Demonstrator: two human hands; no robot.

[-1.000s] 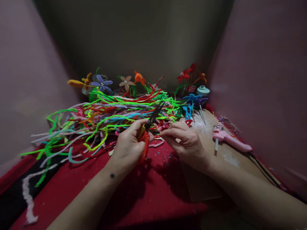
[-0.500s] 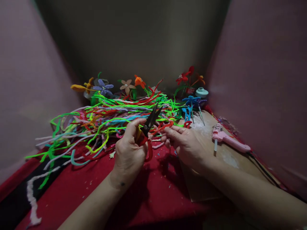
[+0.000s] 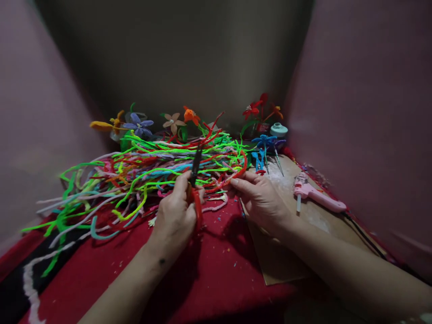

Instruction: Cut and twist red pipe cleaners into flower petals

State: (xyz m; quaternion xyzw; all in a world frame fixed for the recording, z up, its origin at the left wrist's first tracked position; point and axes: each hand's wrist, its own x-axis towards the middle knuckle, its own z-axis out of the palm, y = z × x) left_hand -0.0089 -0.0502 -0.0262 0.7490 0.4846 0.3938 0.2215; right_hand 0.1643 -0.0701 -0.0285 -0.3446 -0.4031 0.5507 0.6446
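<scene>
1. Since half a second ago, both hands have slid slightly left and the pliers (image 3: 195, 177) have swung from a rightward tilt to nearly upright; the red pipe cleaner (image 3: 232, 174) that was stretched between the hands now curves up toward the pile.
2. Fuzzy pipe cleaners (image 3: 148, 168) lie in a loose, tangled heap: neon green, red, pale blue, white, orange, all thin, bendy strands. The pliers have dark, narrow tips and red handles. Finished flowers (image 3: 173, 120) with looped petals stand behind the heap, and blue ones (image 3: 265, 143) lie to the right.
3. A pink glue gun (image 3: 315, 193), smooth and glossy, rests on a brown cardboard sheet (image 3: 286, 265); its dark cord trails off to the right.
4. Everything sits on a red cloth (image 3: 216, 265) speckled with trimmed fluff, in a dim corner between pinkish walls.
5. The left hand (image 3: 175, 213) is curled tight around the pliers' handles, thumb up along them, tips pointing away from the person.
6. The right hand (image 3: 261, 198) lies palm-down just beside the left, fingers pinched on the near end of the red pipe cleaner at the heap's front edge.
</scene>
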